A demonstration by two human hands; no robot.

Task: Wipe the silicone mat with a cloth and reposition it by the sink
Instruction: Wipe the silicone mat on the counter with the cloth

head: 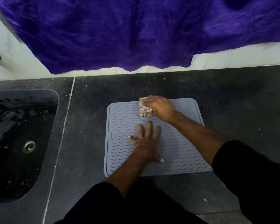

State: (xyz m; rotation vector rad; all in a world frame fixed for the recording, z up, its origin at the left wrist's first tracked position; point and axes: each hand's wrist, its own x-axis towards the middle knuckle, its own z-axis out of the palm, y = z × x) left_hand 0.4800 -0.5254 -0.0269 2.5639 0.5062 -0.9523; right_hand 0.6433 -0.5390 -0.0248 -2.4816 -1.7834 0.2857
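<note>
While left hand presses flat, fingers spread, on mat, right hand grips bunched cloth at far edge; wiping underway, move toward sink pending.

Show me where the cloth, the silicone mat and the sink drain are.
cloth (145,110), head view, crumpled middle beside the right hand (160,107).
silicone mat (181,151), head view, bare ribbed surface.
sink drain (29,146), head view, metal ring.
</note>
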